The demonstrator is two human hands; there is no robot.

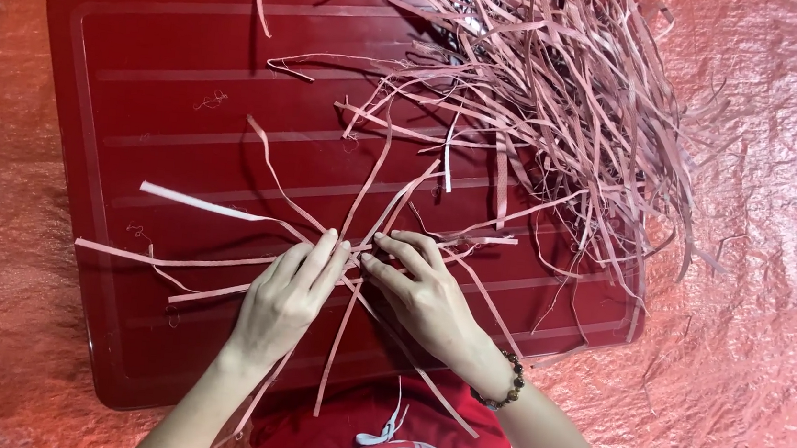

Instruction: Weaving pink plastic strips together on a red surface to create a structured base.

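Observation:
Several thin pale strips point(222, 261) lie crossed on a low dark red table point(160, 97). My left hand point(288, 296) rests flat on the crossing, fingertips pressing the strips. My right hand point(422, 289), with a bead bracelet at the wrist, meets it from the right and pinches strips at the same crossing point. Loose strip ends fan out to the left, down toward my lap and up to the right.
A big tangled heap of the same strips point(563, 104) covers the table's far right corner and spills over its edge. The table stands on a crinkled reddish sheet point(758, 284). My red clothing point(371, 433) shows at the near edge.

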